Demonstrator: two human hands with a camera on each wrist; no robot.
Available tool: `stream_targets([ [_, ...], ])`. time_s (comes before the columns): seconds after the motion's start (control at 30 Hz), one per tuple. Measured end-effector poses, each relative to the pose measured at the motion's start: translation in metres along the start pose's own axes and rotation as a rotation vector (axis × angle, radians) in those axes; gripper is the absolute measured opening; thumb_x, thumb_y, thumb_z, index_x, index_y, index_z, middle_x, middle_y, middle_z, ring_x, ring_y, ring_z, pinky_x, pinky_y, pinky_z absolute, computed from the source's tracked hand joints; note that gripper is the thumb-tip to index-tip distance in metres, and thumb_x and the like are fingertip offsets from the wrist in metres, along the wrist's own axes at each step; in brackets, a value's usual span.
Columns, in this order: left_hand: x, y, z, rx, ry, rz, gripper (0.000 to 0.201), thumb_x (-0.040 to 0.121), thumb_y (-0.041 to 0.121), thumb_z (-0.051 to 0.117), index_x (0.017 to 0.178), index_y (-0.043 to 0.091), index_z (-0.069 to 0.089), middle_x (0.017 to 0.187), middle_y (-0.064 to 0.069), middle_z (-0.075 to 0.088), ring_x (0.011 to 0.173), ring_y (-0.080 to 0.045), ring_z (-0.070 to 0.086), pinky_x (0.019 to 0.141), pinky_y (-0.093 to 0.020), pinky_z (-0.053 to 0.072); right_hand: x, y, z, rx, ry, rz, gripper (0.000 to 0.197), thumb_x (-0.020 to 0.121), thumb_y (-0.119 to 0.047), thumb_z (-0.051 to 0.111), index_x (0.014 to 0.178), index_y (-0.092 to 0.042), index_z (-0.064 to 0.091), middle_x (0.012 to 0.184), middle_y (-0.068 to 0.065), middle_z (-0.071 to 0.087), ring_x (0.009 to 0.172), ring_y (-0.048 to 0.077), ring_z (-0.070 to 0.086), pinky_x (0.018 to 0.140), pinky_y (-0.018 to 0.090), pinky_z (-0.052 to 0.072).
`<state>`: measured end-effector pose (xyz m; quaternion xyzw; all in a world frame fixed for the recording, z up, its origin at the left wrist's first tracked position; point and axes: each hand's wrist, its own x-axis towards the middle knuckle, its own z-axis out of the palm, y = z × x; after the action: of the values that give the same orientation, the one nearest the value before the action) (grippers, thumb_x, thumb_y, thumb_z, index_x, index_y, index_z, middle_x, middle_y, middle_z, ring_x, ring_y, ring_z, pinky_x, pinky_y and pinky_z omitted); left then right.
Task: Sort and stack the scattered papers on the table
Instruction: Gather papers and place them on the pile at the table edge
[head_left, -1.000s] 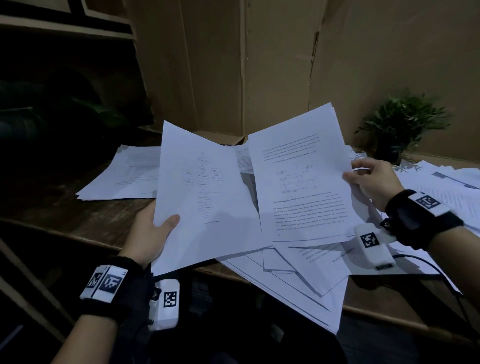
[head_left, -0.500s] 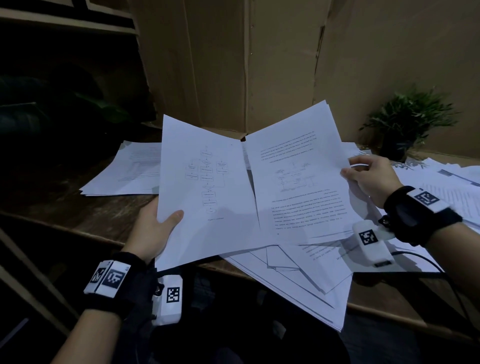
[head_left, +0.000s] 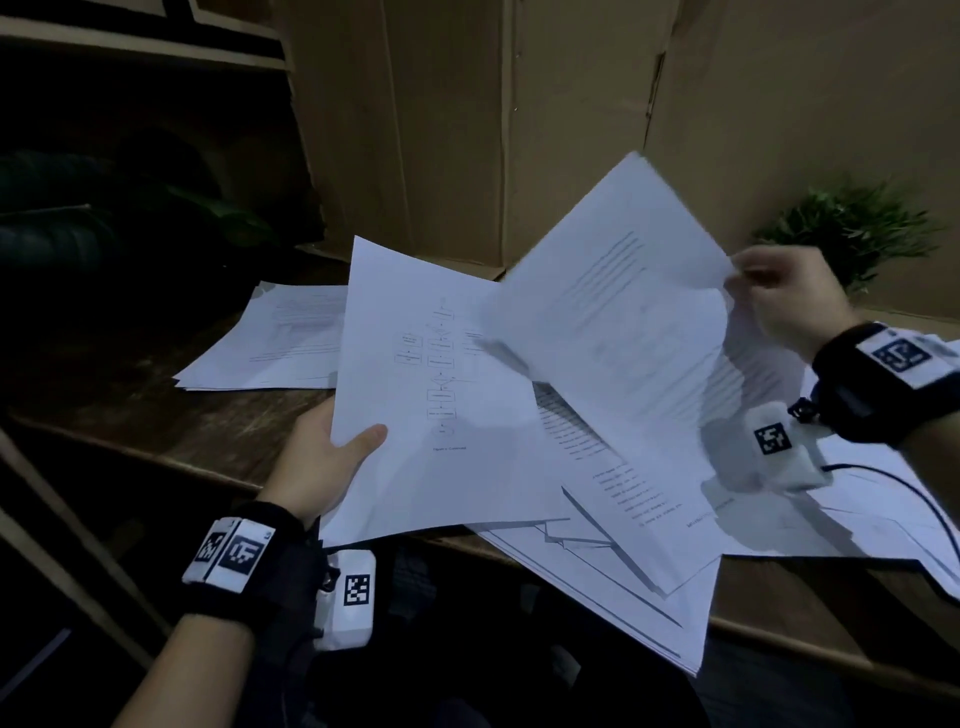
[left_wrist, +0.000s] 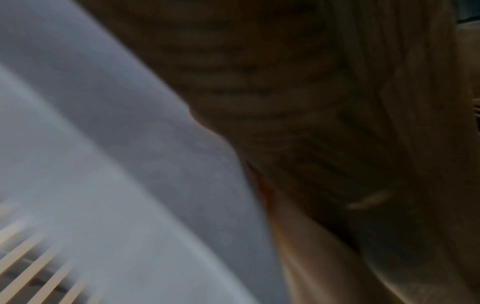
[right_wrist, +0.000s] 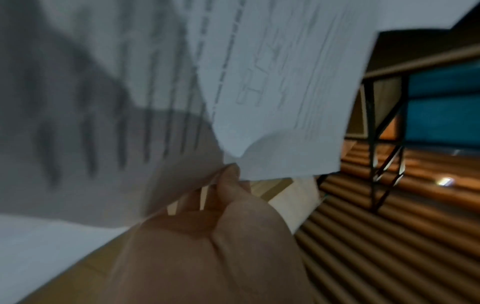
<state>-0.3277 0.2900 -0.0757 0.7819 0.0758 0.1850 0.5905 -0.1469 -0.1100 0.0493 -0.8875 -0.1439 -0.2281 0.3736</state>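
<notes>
From head view, left hand (head_left: 317, 462) grips flowchart sheet (head_left: 431, 395); right wrist view shows right hand (right_wrist: 228, 216) pinching text sheet (right_wrist: 280, 102)

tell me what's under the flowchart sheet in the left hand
Under the flowchart sheet, held by the left hand, more printed papers and the table edge show. Whatever lies directly beneath it is covered.

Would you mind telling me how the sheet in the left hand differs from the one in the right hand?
The white flowchart sheet looks flat and sharp; the white text sheet is curled and blurred. The left hand holds its sheet's lower edge; the right hand pinches an upper corner. Both are off the table.
</notes>
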Motion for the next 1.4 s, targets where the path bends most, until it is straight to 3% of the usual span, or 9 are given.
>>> stream_targets([
  [0.17,0.0,-0.001,0.0,-0.006,-0.012,0.01,0.032,0.093,0.01,0.065,0.121,0.024,0.063,0.112,0.014,0.07,0.099,0.0,0.068,0.079,-0.022,0.051,0.03,-0.063,0.003,-0.428,-0.108,-0.265,0.021,0.097,-0.012,0.055,0.109,-0.018,0.071,0.111,0.016,0.069,0.111,0.04,0.06,0.095,0.049,0.039],
  [0.37,-0.001,0.005,0.001,-0.018,-0.165,0.028,0.035,0.093,0.021,0.062,0.124,0.038,0.057,0.124,0.015,0.067,0.115,-0.007,0.063,0.097,-0.036,0.05,0.027,-0.136,0.049,-0.805,-0.244,-0.673,0.023,0.092,-0.009,0.056,0.1,-0.025,0.071,0.106,0.004,0.06,0.12,0.031,0.047,0.114,0.061,0.013],
  [0.6,-0.005,0.01,0.008,-0.067,-0.228,0.077,0.035,0.101,0.034,0.043,0.134,0.03,0.055,0.126,0.012,0.066,0.119,-0.009,0.061,0.095,-0.03,0.048,-0.032,-0.191,0.139,-0.783,-0.442,-1.059,0.029,0.092,-0.014,0.057,0.109,-0.034,0.071,0.113,0.005,0.052,0.114,0.031,0.048,0.088,0.042,0.035],
  [0.7,-0.006,0.015,0.013,-0.14,-0.124,0.058,0.04,0.089,0.065,0.04,0.093,0.04,0.071,0.08,0.006,0.065,0.084,0.001,0.064,0.075,-0.015,0.047,-0.056,-0.195,0.172,-0.718,-0.613,-0.974,0.033,0.098,-0.011,0.05,0.118,-0.031,0.066,0.116,0.002,0.057,0.11,0.027,0.056,0.073,0.032,0.032],
  [0.77,-0.003,0.011,0.013,-0.116,-0.107,0.065,0.05,0.082,0.077,0.045,0.096,0.036,0.07,0.088,0.008,0.066,0.084,-0.003,0.061,0.078,-0.023,0.047,-0.063,-0.19,0.186,-0.582,-0.622,-0.907,0.028,0.096,-0.009,0.051,0.11,-0.027,0.067,0.107,0.0,0.061,0.101,0.028,0.061,0.067,0.031,0.033],
  [0.9,-0.005,0.006,0.008,0.013,-0.135,0.09,0.032,0.098,0.022,0.058,0.13,0.025,0.058,0.12,0.011,0.068,0.112,-0.006,0.063,0.096,-0.033,0.051,-0.069,-0.172,0.183,-0.236,-0.76,-0.549,0.03,0.099,-0.022,0.055,0.128,-0.029,0.059,0.11,-0.004,0.065,0.098,0.019,0.059,0.08,0.034,0.047],
  [1.03,-0.007,0.005,0.003,-0.005,-0.13,0.088,0.039,0.099,0.01,0.053,0.136,0.022,0.052,0.125,0.013,0.065,0.113,-0.003,0.062,0.087,-0.019,0.053,-0.05,-0.123,0.154,-0.09,-0.531,-0.131,0.053,0.094,-0.022,0.061,0.143,-0.011,0.043,0.126,0.014,0.06,0.112,0.03,0.058,0.099,0.041,0.046],
  [1.17,-0.007,0.003,0.003,-0.083,-0.072,0.074,0.037,0.1,0.011,0.052,0.135,0.023,0.053,0.125,0.013,0.066,0.114,-0.005,0.063,0.09,-0.027,0.051,-0.043,-0.067,0.12,-0.133,-0.525,0.274,0.024,0.092,-0.021,0.062,0.103,-0.003,0.051,0.098,0.016,0.055,0.088,0.032,0.055,0.072,0.035,0.044],
  [1.4,-0.006,0.002,0.005,-0.128,-0.028,0.056,0.033,0.103,0.015,0.045,0.135,0.021,0.053,0.123,0.011,0.067,0.112,-0.007,0.064,0.089,-0.026,0.052,-0.07,-0.06,0.112,0.221,-0.742,0.348,0.023,0.083,-0.015,0.067,0.076,-0.01,0.046,0.077,0.012,0.047,0.065,0.027,0.045,0.062,0.038,0.039],
])
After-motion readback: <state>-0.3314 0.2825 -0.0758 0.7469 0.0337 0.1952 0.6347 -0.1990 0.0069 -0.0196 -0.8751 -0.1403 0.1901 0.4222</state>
